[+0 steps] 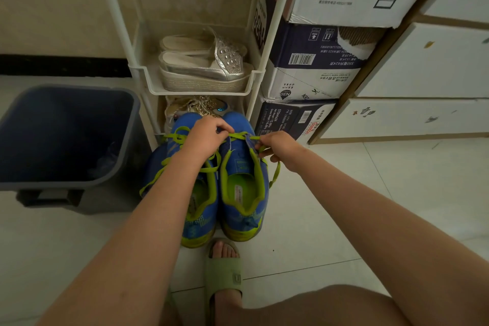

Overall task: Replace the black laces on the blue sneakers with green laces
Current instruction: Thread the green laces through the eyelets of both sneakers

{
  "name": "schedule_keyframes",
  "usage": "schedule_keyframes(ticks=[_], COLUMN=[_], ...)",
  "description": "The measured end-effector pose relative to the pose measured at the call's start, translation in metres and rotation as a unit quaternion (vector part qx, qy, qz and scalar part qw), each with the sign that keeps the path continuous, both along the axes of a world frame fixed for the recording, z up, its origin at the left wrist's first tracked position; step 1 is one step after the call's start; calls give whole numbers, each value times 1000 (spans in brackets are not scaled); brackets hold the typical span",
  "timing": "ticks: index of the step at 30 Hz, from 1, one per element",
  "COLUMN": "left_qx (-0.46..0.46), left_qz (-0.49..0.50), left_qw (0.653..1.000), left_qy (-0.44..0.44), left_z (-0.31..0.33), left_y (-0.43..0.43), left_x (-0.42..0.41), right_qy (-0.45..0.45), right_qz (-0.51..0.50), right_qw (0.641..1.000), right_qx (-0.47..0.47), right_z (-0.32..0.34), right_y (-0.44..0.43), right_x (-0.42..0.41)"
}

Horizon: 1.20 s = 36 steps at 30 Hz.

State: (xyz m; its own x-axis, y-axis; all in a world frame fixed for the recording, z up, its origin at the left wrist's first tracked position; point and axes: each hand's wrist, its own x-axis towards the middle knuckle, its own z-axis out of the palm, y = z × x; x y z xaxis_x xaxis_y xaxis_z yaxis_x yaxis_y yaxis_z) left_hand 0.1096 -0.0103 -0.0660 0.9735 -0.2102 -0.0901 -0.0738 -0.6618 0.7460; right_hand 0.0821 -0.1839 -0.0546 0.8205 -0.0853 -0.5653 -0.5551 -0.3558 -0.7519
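Two blue sneakers with green lining stand side by side on the floor, toes toward the rack: the left sneaker (195,209) and the right sneaker (242,188). Green laces run through both. My left hand (209,137) pinches the green lace (242,136) over the right sneaker's front eyelets. My right hand (280,147) pinches the same lace at the shoe's right edge, and its loose end (275,173) hangs below my fingers. The left sneaker's green lace (176,137) loops out to the left. No black lace is in view.
A dark bin (66,140) stands left of the sneakers. Behind them is a white shoe rack (201,90) with silver sandals (203,61). Stacked cardboard boxes (312,71) and white drawers (423,71) are at the right. My foot in a green slipper (225,275) is just behind the sneakers.
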Motion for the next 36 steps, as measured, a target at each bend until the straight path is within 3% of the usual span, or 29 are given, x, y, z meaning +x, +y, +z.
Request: schedule_keyframes(ticks=[4, 9, 15, 21, 25, 30, 33, 36], left_qx=[8, 5, 47, 42, 121, 113, 70, -23], left_qz=[21, 42, 104, 122, 61, 45, 8, -71], left_qw=[1000, 999, 993, 988, 984, 986, 991, 978], left_qy=[-4, 10, -35, 86, 112, 111, 109, 192], left_z=[-3, 0, 16, 20, 31, 38, 38, 46], left_y=[-2, -3, -3, -8, -10, -5, 3, 12], left_x=[0, -1, -9, -13, -19, -24, -26, -25], right_qy=[-28, -56, -78, -73, -131, -151, -154, -159], right_qz=[34, 16, -22, 97, 79, 58, 30, 3], right_qw=[998, 997, 975, 990, 988, 987, 988, 987], right_qx=[-55, -56, -208, -75, -10, -1, -13, -18], right_z=[-2, 2, 12, 23, 26, 18, 15, 14], right_y=[-5, -8, -12, 8, 18, 28, 33, 39], right_x=[-1, -1, 4, 3, 1, -2, 0, 5])
